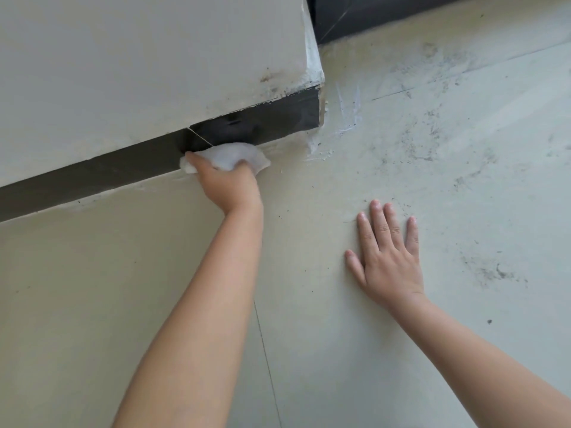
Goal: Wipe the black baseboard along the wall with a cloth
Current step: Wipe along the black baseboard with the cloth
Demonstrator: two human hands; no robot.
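A black baseboard (92, 174) runs along the foot of a pale wall, from the left edge up to the wall's outer corner. My left hand (228, 186) grips a bunched white cloth (230, 156) and holds it against the baseboard, just right of a thin joint line. The stretch of baseboard right of the cloth looks darker and glossier than the stretch to the left. My right hand (387, 257) lies flat on the floor, fingers spread, well apart from the baseboard.
The pale tiled floor (463, 180) is scuffed with dark marks on the right. White smears mark the floor by the wall corner (319, 78). Another dark panel (370, 13) stands behind the corner at top.
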